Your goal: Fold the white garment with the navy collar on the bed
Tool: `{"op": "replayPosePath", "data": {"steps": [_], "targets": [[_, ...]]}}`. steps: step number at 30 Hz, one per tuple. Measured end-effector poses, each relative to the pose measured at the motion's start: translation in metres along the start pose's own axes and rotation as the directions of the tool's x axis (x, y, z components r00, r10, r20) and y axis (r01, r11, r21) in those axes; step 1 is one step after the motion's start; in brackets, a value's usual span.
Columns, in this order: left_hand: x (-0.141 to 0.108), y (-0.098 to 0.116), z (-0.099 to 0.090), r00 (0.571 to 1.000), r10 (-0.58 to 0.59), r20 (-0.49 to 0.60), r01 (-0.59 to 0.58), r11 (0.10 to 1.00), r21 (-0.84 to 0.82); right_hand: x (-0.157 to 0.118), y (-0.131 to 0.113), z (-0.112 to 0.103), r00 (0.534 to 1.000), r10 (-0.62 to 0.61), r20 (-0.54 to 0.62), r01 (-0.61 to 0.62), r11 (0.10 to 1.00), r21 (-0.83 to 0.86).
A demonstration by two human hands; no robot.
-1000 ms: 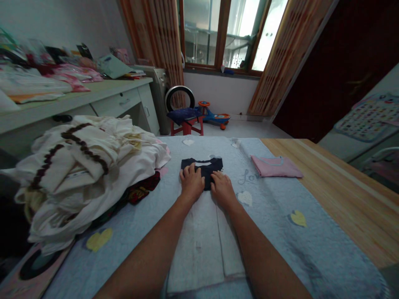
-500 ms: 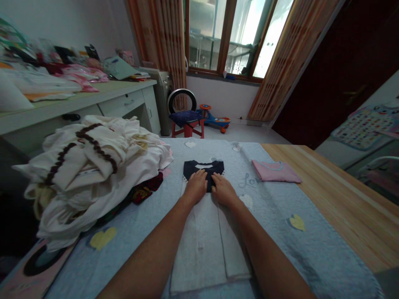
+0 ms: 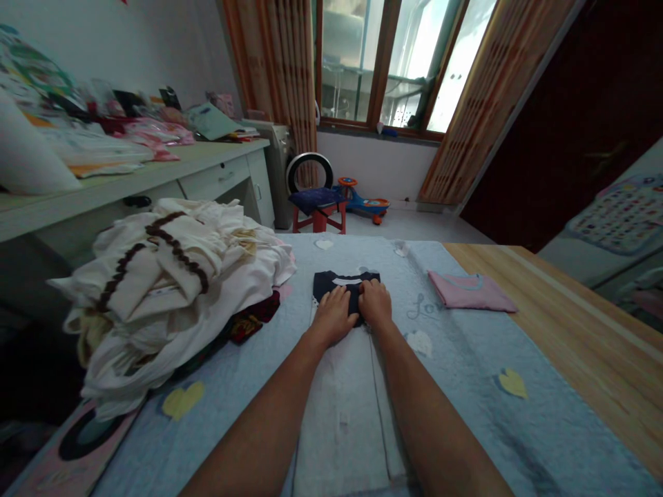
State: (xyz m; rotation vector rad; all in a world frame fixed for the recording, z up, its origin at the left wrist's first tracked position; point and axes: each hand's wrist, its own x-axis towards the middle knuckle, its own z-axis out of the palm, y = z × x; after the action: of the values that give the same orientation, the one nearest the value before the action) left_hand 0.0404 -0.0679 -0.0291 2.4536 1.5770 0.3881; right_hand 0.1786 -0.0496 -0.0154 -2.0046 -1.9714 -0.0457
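Navy top (image 3: 344, 283) lies centred on a white cloth (image 3: 342, 414), over a pale blue quilted cover (image 3: 456, 393). Your left hand (image 3: 334, 316) and right hand (image 3: 376, 304) press flat on it, almost touching, fingers (image 3: 338, 298) narrowly spaced, gripping nothing. Folded pink top (image 3: 471, 292) sits right; white clothing heap (image 3: 170, 276) left; desk (image 3: 217, 169) far left.

One head-worn camera looks forward and down.

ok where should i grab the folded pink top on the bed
Take the folded pink top by its near long edge, coming from the side of your right hand. It lies flat on the blue blanket, so slide your fingers under and put your thumb on top, which should help keep the folds together.
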Motion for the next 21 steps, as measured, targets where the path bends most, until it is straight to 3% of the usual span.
{"op": "replayPosePath", "data": {"steps": [9,16,21], "targets": [[-0.001,0.001,-0.003,1.000,-0.013,0.016,0.013,1.000,-0.011,-0.002,0.004,0.006,0.997,-0.071,-0.042,0.074,0.995,0.068],[-0.002,0.011,-0.002,0.993,-0.094,-0.069,0.097,0.995,0.028,0.003,0.007,0.012,0.971,-0.233,0.050,0.226,0.967,0.115],[-0.002,0.010,-0.001,0.982,-0.134,-0.131,0.141,0.989,0.045,0.003,0.010,0.016,0.959,-0.265,0.106,0.257,0.963,0.080]]}}
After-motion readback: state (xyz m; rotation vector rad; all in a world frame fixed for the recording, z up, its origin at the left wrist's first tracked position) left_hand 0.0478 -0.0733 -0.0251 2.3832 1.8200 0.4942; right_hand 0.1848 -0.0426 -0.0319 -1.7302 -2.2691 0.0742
